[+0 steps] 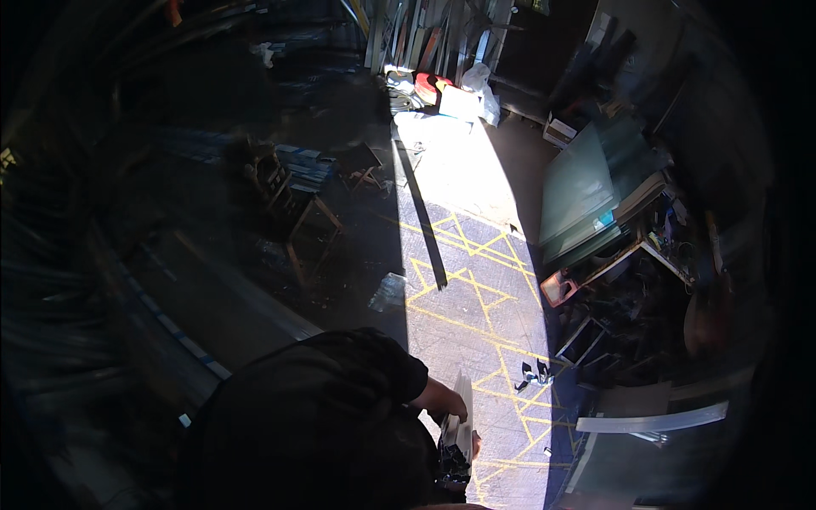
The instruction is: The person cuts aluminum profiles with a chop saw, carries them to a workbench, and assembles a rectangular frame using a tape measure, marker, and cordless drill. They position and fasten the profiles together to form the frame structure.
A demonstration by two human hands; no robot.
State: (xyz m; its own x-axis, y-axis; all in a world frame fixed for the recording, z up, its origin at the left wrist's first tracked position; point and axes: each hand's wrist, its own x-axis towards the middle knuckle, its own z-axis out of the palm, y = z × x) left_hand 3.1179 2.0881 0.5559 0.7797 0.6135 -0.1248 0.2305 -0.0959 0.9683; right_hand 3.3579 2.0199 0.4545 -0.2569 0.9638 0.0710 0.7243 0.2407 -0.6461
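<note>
Roughly, long axis of strip (460, 436): running forward, slightly aslant, seen against the lit floor (450, 344).
Left hand (457, 411): seemingly closed on the strip, reaching across from its left, the farther-forward hand.
Right hand (477, 444): only a sliver shows by the strip's right edge, farther back; cannot tell its grip.
</note>
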